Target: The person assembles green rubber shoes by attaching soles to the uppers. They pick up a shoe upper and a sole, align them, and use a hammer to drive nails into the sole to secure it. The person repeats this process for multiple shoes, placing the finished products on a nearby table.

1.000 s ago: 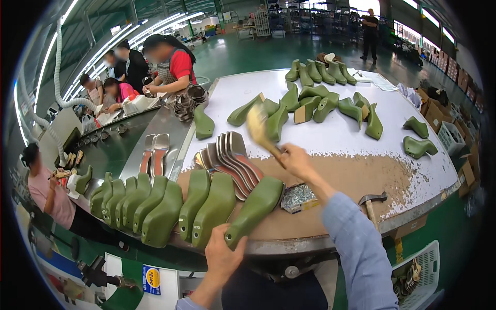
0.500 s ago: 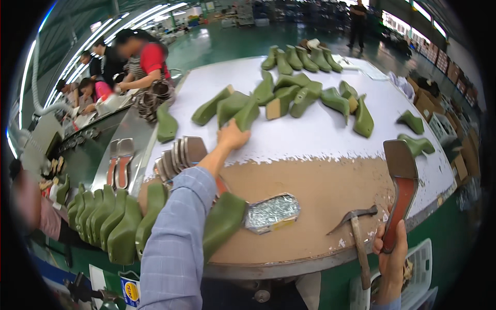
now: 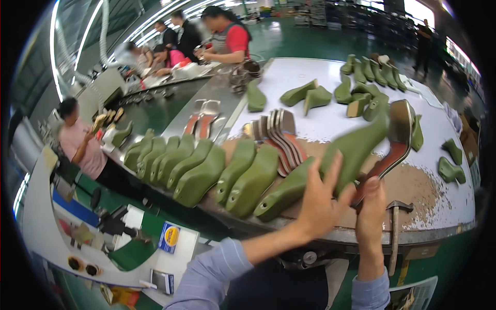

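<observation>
In front of me my left hand (image 3: 321, 206) has its fingers against a green shoe last (image 3: 356, 147), which is lifted off the table and blurred by motion. My right hand (image 3: 371, 212) grips a shoe insole (image 3: 400, 126), brown at its wide end and reddish along the shank, held upright. The last and the insole are close together, the last on the left. Several more green shoe lasts (image 3: 199, 173) stand in a row along the table's near left edge. Behind them lies a fanned stack of insoles (image 3: 283, 142).
A hammer (image 3: 394, 227) lies at the near right edge, its handle overhanging. More lasts (image 3: 369, 72) are spread over the far white part of the table (image 3: 305, 72). Two insoles (image 3: 203, 120) lie on a metal surface. Several people work at the left; one person stands far right.
My left hand has picked up a shoe last from the far side and drawn it back beside the insole. My right hand has moved inward with the insole. The view has swung left.
</observation>
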Demonstrator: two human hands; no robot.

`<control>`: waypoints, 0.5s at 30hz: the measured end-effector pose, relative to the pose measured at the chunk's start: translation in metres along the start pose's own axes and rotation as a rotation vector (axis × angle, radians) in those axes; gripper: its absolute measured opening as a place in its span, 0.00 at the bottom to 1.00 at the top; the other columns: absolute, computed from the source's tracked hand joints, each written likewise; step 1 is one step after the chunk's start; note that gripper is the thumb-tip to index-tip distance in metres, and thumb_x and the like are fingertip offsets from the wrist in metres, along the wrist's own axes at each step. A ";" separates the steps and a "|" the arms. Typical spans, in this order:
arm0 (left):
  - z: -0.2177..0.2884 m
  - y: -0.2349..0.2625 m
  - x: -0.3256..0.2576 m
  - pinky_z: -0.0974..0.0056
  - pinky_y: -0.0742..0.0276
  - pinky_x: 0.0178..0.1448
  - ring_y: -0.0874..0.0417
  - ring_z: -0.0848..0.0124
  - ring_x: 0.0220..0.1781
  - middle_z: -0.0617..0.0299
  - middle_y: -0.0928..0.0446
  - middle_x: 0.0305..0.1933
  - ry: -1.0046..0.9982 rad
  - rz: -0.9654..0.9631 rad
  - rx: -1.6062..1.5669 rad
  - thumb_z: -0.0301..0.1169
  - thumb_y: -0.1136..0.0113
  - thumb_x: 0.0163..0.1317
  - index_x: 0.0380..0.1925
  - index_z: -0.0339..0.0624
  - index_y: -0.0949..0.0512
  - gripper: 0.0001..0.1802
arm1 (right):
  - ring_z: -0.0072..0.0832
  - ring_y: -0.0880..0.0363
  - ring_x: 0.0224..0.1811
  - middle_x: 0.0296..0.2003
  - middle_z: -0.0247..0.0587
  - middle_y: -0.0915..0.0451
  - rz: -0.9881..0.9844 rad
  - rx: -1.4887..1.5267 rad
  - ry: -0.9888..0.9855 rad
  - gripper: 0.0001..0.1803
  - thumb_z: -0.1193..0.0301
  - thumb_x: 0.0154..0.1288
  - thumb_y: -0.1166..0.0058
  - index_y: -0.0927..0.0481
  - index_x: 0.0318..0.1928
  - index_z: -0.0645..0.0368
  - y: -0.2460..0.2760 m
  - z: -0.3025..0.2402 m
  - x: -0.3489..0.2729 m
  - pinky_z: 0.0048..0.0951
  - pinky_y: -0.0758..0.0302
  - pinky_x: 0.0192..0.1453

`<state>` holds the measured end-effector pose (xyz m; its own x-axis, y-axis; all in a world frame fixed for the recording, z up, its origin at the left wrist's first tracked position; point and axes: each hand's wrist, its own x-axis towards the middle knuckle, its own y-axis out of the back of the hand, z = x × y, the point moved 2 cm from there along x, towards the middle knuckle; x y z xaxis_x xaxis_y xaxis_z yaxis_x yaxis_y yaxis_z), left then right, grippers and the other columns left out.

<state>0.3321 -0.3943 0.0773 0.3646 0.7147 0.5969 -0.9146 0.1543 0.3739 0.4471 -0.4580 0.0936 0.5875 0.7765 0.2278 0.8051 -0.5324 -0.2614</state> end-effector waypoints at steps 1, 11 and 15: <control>0.011 0.009 -0.023 0.45 0.49 0.80 0.43 0.34 0.76 0.29 0.48 0.75 -0.156 0.001 -0.006 0.41 0.44 0.72 0.77 0.35 0.41 0.39 | 0.30 0.19 0.52 0.53 0.44 0.23 0.025 -0.040 0.133 0.23 0.59 0.79 0.49 0.29 0.60 0.67 -0.017 -0.001 -0.014 0.35 0.19 0.55; -0.006 0.114 -0.069 0.49 0.30 0.73 0.24 0.54 0.66 0.42 0.27 0.62 -0.103 0.417 -0.451 0.40 0.59 0.80 0.65 0.35 0.37 0.23 | 0.38 0.19 0.57 0.56 0.52 0.20 -0.449 -0.681 0.239 0.46 0.75 0.55 0.24 0.35 0.72 0.67 0.051 -0.013 -0.089 0.35 0.24 0.63; -0.018 0.153 -0.066 0.50 0.30 0.72 0.24 0.56 0.65 0.45 0.26 0.61 -0.077 0.541 -0.357 0.37 0.61 0.80 0.65 0.36 0.36 0.21 | 0.51 0.22 0.62 0.60 0.58 0.25 -0.732 -0.783 0.269 0.48 0.73 0.55 0.25 0.38 0.73 0.65 0.046 0.024 -0.102 0.41 0.24 0.65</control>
<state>0.1655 -0.4057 0.0824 -0.1647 0.7060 0.6888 -0.9695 0.0125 -0.2447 0.4223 -0.5539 0.0354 -0.1297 0.9432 0.3060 0.7387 -0.1139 0.6643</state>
